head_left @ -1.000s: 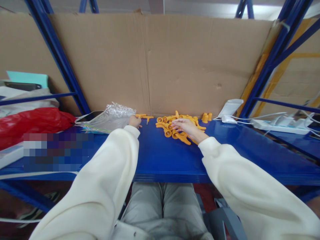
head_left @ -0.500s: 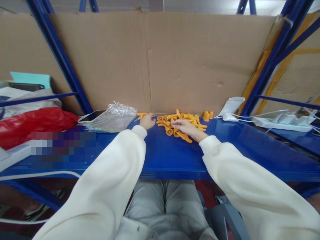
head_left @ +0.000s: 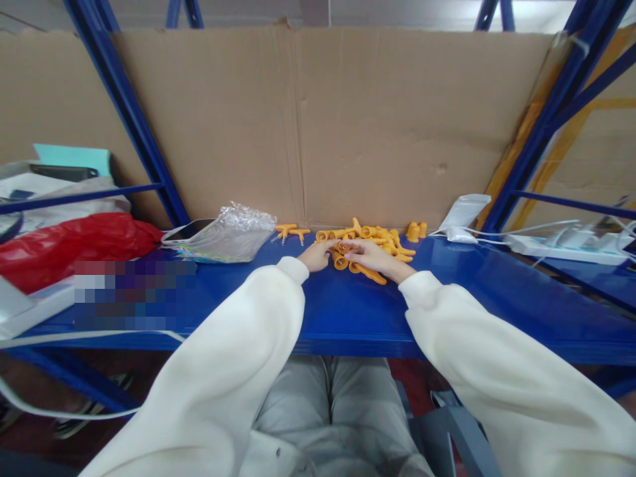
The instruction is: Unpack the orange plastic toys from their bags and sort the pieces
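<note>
My left hand reaches over the left edge of a pile of orange plastic corkscrew parts, index finger stretched out; I see nothing held in it. From the other side, my right hand lies over the front of the pile with its fingers extended. The fingertips of both hands nearly meet above the pieces and partly hide them. Some pieces are hollow sleeves with round open ends. Left of the pile, by the cardboard, lie two orange-handled corkscrews with metal spirals.
Two small orange caps stand right of the pile. Clear plastic packaging and a red bag lie to the left. A white power strip with cables is at right. A cardboard sheet walls the back of the blue shelf.
My left hand has moved right, away from the corkscrews by the cardboard, to the pile near my right hand. Both corkscrews there are now uncovered. My right hand stays over the pile.
</note>
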A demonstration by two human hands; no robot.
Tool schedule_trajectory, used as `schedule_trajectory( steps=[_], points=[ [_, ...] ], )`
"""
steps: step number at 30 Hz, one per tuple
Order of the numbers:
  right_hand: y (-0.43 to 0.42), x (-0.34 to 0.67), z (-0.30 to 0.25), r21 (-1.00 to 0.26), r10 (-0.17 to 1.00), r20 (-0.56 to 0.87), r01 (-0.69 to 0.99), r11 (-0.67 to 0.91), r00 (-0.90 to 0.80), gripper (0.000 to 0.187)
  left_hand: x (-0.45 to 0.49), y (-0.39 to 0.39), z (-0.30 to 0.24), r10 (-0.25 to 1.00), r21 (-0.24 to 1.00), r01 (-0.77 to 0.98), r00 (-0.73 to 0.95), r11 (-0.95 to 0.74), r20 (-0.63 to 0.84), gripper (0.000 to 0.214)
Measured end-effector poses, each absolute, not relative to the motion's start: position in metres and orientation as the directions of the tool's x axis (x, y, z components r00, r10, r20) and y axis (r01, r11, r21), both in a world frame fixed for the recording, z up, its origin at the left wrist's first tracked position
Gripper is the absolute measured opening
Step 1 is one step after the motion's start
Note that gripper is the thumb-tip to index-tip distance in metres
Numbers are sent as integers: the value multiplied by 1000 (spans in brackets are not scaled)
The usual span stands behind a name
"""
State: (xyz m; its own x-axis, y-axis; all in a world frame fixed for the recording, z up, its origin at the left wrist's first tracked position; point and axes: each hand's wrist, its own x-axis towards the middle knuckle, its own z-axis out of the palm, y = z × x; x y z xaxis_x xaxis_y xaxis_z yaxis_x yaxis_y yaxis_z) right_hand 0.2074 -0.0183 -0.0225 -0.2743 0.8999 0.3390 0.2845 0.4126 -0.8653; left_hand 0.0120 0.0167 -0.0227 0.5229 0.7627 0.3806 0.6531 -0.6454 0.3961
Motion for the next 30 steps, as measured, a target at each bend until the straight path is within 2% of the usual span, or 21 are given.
schedule_trajectory(
  steps=[6,9,14,22,26,30],
  points=[
    [-18,207,-24,-840,892,349,325,434,-288,51,19,9,-19,725,399,606,576,-688,377,59],
    [-20,205,-25,-852,892,361,291,434,-273,51,19,13,-20,709,385,596,582,-705,398,57],
    [-21,204,-26,-844,875,419,252,474,-244,44,12,29,-27,622,329,534,587,-778,518,55],
    [-32,199,-16,-819,838,508,190,541,-198,30,13,29,-30,634,539,349,543,-766,550,54],
    [-36,196,-15,-820,821,522,132,558,-231,30,16,26,-25,663,558,361,458,-748,593,39],
    [-35,197,-14,-803,804,547,126,583,-235,35,18,23,-19,654,480,451,428,-752,623,19]
  ],
)
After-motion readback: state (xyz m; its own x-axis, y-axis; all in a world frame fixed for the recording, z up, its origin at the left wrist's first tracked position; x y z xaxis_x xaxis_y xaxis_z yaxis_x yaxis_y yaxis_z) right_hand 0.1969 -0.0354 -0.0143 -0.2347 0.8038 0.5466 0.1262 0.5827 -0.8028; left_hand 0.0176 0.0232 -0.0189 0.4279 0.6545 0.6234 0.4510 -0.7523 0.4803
